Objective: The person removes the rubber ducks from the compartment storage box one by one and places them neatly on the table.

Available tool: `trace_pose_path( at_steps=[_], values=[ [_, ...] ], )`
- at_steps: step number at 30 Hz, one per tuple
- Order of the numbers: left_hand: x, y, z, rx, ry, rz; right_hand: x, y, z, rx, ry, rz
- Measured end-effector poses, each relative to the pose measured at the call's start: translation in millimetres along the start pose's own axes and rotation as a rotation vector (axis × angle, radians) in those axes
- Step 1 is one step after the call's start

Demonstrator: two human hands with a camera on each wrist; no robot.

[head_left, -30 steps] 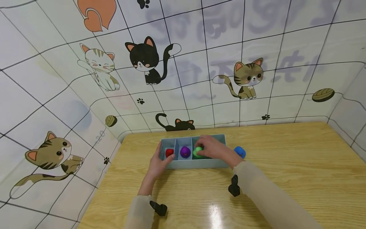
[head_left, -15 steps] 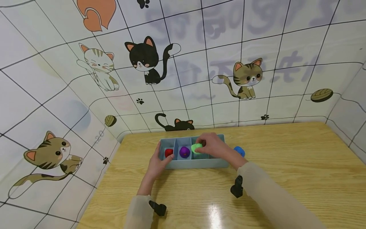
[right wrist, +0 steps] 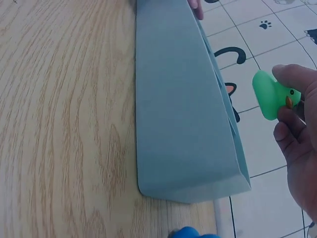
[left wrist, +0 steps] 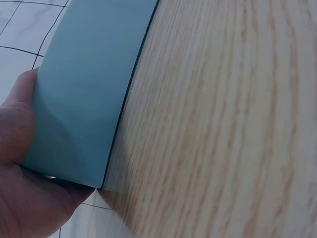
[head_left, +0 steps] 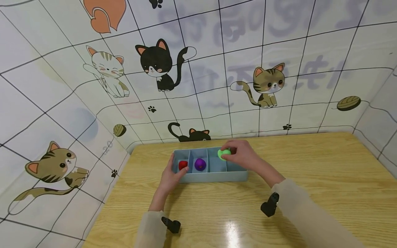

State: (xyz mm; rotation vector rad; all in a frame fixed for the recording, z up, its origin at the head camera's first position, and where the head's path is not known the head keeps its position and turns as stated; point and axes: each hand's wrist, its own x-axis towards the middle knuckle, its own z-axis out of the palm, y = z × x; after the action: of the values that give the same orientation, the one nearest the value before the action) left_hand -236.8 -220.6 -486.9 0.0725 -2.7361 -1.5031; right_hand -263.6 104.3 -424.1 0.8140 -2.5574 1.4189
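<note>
Left hand [head_left: 169,179], lower centre, grips the left end of box [head_left: 214,177]. Red toy [head_left: 183,165] sits in slot 1 [head_left: 181,155], purple toy [head_left: 200,164] in slot 2 [head_left: 198,153]. Slot 3 [head_left: 217,167] bare. Green duck [head_left: 221,154], right of centre, pinched by right hand [head_left: 243,155] above box, not set down. Blue toy [right wrist: 187,233], bottom edge of right wrist view, remains outside.

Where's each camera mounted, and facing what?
Head-worn: faces forward and down at the divided box; left hand, right hand, sleeves show.
Left wrist-worn: faces the box's outer wall; left hand shows.
Right wrist-worn: faces box and green toy duck; right hand and left fingers show.
Head and right wrist share the duck.
</note>
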Motion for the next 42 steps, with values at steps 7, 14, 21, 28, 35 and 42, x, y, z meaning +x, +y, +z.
trace_pose_path(
  at_steps=[7, 14, 21, 28, 35, 42],
  values=[
    [-0.3, 1.2, -1.2, -0.005, -0.007, -0.009, -13, 6, -17, -0.014, 0.049, 0.055],
    [0.3, -0.5, 0.0, -0.002, -0.010, -0.014, -29, 15, -36, -0.049, 0.092, 0.092],
    [0.8, 0.5, 1.0, -0.003, -0.008, -0.002, -53, 32, -52, -0.120, 0.103, 0.101],
    [1.6, -1.2, -0.6, 0.002, -0.016, -0.011, -68, 41, -65, -0.176, 0.163, 0.106],
    [1.3, -1.2, -0.7, -0.003, -0.017, -0.007, -80, 51, -76, -0.193, 0.224, 0.156],
    [2.0, -0.9, -1.1, -0.001, -0.019, -0.005, -92, 67, -81, -0.220, 0.236, 0.237]
  ],
)
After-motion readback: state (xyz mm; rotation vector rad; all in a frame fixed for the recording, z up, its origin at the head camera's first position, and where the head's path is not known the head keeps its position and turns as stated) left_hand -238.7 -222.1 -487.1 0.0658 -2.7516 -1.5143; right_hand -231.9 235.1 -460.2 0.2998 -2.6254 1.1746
